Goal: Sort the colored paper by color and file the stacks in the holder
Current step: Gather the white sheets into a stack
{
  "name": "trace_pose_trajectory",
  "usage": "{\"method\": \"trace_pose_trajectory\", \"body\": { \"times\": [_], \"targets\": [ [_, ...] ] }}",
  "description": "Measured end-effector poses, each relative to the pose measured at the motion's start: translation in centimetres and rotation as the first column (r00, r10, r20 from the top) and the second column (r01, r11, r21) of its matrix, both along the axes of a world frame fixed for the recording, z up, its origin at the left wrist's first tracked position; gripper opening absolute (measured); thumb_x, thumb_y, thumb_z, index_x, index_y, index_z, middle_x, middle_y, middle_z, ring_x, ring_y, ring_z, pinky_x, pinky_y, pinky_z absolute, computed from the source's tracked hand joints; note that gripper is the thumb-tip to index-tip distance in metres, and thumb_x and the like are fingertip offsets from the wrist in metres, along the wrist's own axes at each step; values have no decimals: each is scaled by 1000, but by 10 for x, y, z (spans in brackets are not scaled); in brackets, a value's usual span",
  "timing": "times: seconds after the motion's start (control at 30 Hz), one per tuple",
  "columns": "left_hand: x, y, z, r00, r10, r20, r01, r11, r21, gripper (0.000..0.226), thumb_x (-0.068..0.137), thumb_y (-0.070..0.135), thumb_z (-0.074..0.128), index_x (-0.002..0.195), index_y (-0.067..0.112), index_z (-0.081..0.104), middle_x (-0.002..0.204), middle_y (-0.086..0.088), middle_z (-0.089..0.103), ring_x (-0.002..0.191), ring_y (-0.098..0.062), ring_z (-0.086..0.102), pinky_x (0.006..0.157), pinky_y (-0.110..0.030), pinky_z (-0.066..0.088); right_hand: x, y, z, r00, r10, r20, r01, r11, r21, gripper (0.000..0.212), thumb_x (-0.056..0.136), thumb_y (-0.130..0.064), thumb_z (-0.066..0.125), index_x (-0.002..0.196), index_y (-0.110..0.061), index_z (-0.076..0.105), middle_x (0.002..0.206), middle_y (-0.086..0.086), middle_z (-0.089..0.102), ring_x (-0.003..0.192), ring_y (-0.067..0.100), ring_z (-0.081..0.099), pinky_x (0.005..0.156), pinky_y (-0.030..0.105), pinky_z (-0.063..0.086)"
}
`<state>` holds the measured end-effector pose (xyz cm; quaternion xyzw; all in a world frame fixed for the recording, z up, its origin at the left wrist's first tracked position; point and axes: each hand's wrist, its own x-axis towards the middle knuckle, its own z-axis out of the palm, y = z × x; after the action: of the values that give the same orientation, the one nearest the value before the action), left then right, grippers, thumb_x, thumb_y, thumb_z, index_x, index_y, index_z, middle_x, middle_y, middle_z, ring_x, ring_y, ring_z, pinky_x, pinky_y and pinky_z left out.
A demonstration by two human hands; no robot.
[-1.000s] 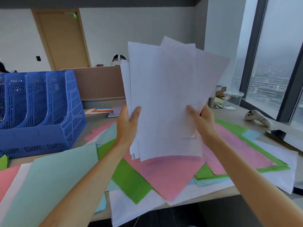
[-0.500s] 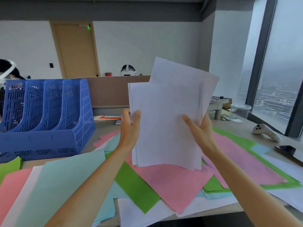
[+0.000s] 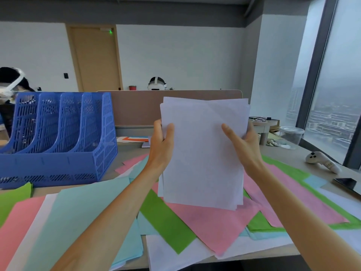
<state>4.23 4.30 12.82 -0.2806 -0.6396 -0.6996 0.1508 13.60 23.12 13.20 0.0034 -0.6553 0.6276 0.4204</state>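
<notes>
Blue holder [image 3: 58,159] waits far left; left hand [image 3: 161,147] grips one edge of the white stack [image 3: 203,163], fanned a second ago, now squared above loose coloured sheets [image 3: 211,227], right hand [image 3: 247,147] gripping the other, likely ready for filing.

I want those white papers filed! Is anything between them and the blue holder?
Nothing visible. The left hand and right hand hold the white paper stack upright; the blue plastic mesh file holder stands to its left.
</notes>
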Motion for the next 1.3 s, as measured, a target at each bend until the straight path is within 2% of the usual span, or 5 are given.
{"method": "trace_pose_trajectory", "body": {
  "times": [0.37, 0.67, 0.87, 1.13, 1.3],
  "targets": [
    [-10, -4, -57, 979, 26, 201, 9, 985, -172, 30, 100, 46, 35, 125, 28, 38, 116, 6, 58, 108, -17, 56, 97, -43, 45, -10, 7, -44, 993, -21, 120, 23, 1000, -9, 25, 79, -12, 59, 103, -15, 63, 98, -1, 70, 83, 11, 65, 71, 29, 52],
    [-13, -9, -25, 986, 118, -116, -127, 990, -66, 30, 101, 31, 44, 76, 14, 38, 70, 2, 31, 63, -9, 28, 56, -20, 28, -11, 7, -15, 985, -161, -56, 159, 987, -38, 14, 86, -9, 63, 80, -16, 52, 66, -10, 48, 54, 1, 42, 51, 12, 37],
    [-16, -14, -87, 982, 16, 187, 36, 962, -270, 45, 97, 51, 42, 130, 20, 44, 128, 3, 54, 119, -13, 50, 106, -40, 38, -17, 9, -68, 965, -134, 225, 111, 987, 113, 17, 82, -20, 61, 99, -19, 61, 95, -3, 68, 79, 10, 61, 69, 28, 47],
    [-2, -2, -71, 989, 64, 130, -34, 975, -219, 24, 97, 35, 40, 108, 14, 42, 101, 2, 55, 94, -17, 50, 82, -35, 42, -11, 3, -57, 964, -193, 184, 189, 981, 40, 20, 87, -12, 51, 77, -18, 35, 71, -6, 35, 62, 11, 32, 55, 27, 28],
    [6, -5, -87, 979, 51, 198, 31, 921, -389, 11, 101, 27, 36, 95, 18, 34, 80, -5, 39, 68, -15, 37, 60, -29, 31, -6, -7, -88, 937, -195, 291, 197, 980, 25, 15, 79, -25, 47, 92, -19, 51, 83, -5, 54, 73, 15, 48, 62, 31, 39]
  ]
}}
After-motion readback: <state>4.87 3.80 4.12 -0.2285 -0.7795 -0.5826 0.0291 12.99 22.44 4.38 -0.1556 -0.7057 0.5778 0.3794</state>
